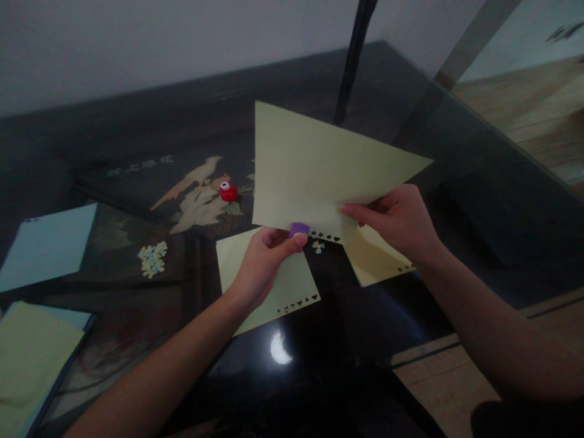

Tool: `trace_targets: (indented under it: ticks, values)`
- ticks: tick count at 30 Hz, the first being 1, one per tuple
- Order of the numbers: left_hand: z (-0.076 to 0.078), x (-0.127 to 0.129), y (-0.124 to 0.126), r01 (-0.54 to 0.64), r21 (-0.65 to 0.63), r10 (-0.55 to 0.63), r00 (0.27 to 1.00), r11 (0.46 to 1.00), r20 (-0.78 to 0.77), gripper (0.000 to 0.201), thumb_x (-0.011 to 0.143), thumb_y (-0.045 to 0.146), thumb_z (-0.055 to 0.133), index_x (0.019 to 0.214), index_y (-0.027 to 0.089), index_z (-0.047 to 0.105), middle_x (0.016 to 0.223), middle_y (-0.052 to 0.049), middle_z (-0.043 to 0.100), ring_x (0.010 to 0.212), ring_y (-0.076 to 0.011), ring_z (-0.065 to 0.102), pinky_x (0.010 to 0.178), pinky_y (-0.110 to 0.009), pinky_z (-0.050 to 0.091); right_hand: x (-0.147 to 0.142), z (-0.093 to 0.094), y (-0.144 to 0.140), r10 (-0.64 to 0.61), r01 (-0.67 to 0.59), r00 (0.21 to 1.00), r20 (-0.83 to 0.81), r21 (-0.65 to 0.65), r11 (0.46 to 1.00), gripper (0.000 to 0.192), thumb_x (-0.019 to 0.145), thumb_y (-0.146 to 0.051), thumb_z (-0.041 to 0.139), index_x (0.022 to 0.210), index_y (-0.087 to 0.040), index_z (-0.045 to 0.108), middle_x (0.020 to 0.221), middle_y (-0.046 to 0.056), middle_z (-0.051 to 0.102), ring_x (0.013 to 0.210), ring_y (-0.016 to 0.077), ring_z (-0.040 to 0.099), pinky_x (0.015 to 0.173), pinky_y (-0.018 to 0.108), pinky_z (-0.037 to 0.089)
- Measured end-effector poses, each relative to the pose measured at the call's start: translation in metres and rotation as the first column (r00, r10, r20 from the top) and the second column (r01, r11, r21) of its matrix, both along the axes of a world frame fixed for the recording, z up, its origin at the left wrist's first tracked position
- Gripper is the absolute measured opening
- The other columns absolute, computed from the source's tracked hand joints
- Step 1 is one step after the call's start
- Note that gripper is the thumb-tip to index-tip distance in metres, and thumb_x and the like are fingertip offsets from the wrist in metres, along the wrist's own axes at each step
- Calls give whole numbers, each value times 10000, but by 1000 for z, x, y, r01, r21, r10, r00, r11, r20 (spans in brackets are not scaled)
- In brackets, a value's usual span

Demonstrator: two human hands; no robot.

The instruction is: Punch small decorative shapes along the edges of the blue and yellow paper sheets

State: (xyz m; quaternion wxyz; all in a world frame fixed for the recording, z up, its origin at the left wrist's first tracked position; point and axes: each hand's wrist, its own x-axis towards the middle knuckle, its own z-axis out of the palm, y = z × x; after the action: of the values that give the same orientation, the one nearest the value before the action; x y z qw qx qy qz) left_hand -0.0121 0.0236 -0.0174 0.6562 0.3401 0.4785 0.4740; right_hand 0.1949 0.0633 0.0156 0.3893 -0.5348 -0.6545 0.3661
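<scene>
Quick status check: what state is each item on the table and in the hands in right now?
Yellow sheet: held up, edge partly punched.
Purple punch: clamped on the sheet's lower edge.
Left hand: gripping the punch.
Right hand: pinching the sheet.
Red punch: lying unused on the table.
Punched yellow sheet: flat on the table.

left hand [262, 264] holds small purple punch [299, 229] on the yellow paper [314, 170] edge | right hand [399, 222] pinches same paper | red punch [229, 191] sits on dark table [479, 176] | blue paper [45, 246] far left
</scene>
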Motion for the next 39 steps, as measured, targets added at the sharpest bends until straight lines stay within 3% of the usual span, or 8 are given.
trace_targets:
  ticks: [15, 39]
  values:
    - [5, 2, 0, -20, -27, 20, 1000, 999, -14, 265, 588, 302, 829, 739, 158, 666, 720, -15, 674, 680, -136, 587, 745, -296, 450, -1, 3, -1, -2, 1, 1000, 32, 16, 1000, 148, 711, -406, 763, 726, -262, 729, 760, 38, 758, 657, 236, 700, 534, 349, 561]
    - [6, 4, -2, -35, -17, 34, 998, 999, -45, 240, 581, 300, 817, 713, 166, 668, 710, -21, 695, 720, -155, 632, 802, -321, 478, 0, 2, 0, 25, -24, 999, -26, 38, 999, 39, 709, -268, 747, 709, -237, 724, 727, 25, 745, 606, 195, 676, 537, 316, 538]
